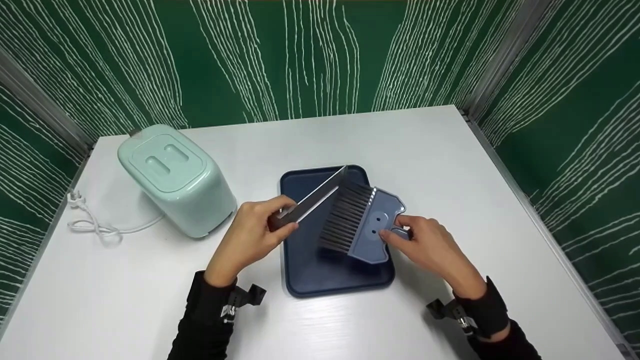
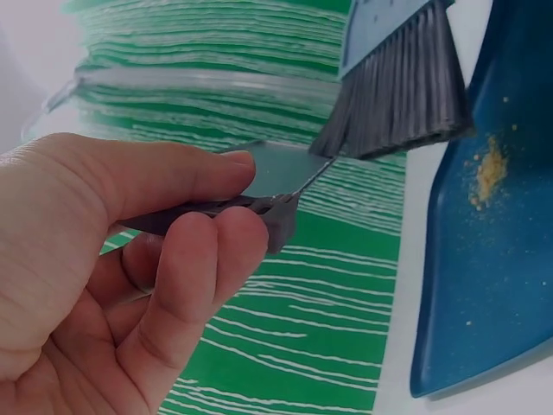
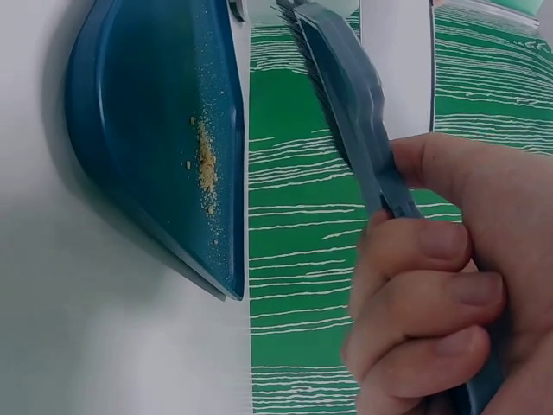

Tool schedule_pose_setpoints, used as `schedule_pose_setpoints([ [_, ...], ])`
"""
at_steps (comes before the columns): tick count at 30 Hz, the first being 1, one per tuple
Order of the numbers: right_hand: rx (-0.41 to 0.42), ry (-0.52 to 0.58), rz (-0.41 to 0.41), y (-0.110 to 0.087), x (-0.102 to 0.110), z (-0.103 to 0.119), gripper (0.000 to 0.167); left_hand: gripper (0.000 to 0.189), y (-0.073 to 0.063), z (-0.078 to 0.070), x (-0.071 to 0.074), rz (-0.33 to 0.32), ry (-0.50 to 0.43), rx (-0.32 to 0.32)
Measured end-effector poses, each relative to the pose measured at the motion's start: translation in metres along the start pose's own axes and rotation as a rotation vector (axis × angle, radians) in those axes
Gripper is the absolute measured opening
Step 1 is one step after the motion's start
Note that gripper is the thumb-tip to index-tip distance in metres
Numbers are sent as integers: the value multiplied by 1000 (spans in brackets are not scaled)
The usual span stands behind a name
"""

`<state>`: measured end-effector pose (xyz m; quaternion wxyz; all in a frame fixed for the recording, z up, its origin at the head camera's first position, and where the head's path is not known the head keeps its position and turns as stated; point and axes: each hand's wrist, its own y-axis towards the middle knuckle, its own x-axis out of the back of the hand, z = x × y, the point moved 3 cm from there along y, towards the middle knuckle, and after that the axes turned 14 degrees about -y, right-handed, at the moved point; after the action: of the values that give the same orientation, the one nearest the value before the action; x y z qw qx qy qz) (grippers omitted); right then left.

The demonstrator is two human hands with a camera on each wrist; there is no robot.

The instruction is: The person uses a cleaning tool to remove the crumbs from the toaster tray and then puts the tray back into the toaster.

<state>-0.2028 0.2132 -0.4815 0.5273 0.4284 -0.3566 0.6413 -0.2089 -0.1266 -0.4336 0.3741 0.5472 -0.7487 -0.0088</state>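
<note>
My left hand (image 1: pixel 257 227) pinches the dark grey handle of a small dustpan (image 1: pixel 317 197), which is tilted almost edge-on in the head view and shows a toothed edge. In my right hand (image 1: pixel 427 245) is a blue-grey hand brush (image 1: pixel 377 225), gripped by its handle with the thumb on its face. Its dark bristles (image 1: pixel 345 220) point left and meet the dustpan's far part in the head view. Both tools are held above a dark blue tray (image 1: pixel 320 285). Yellowish crumbs (image 2: pixel 491 173) lie in a small heap on the tray, with finer bits (image 3: pixel 207 164) scattered around.
A mint-green countertop appliance (image 1: pixel 175 175) stands at the left on the white table (image 1: pixel 425 150). Its white cord and plug (image 1: pixel 95 227) lie by the table's left edge. Green panels with white streaks (image 1: pixel 320 60) rise behind and at the sides.
</note>
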Motion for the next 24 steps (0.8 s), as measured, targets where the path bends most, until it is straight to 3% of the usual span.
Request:
schedule_pose_setpoints([
  [7,35,-7,57,-3,0,2,30,22,-1,-2,2,-18,68,4],
  [14,28,9,64,-6,4,4,32,21,-1,0,0,-41,176,0],
  [24,13,31,47,-1,1,3,33,22,-1,-5,-4,-26,231,-78],
])
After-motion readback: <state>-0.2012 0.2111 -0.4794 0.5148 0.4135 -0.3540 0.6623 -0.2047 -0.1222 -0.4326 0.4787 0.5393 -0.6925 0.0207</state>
